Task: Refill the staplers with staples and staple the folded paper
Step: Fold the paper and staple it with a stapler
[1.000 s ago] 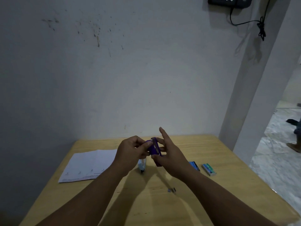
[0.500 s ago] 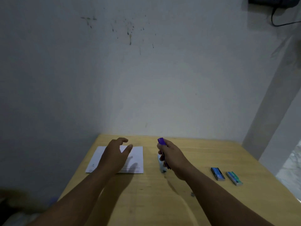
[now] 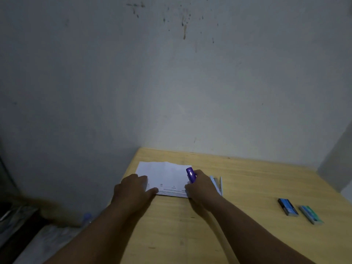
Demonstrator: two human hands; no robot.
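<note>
I have the purple stapler point(image 3: 191, 175) gripped in my right hand point(image 3: 201, 187), its nose over the right edge of the paper point(image 3: 167, 178). My left hand point(image 3: 133, 189) lies flat, fingers spread, pressing the paper's left end to the surface point(image 3: 247, 180). Refilling of this stapler looks finished; stapling looks about to start. A second stapler point(image 3: 217, 184) lies just right of my right hand, two staple boxes point(image 3: 299, 210) farther right.
</note>
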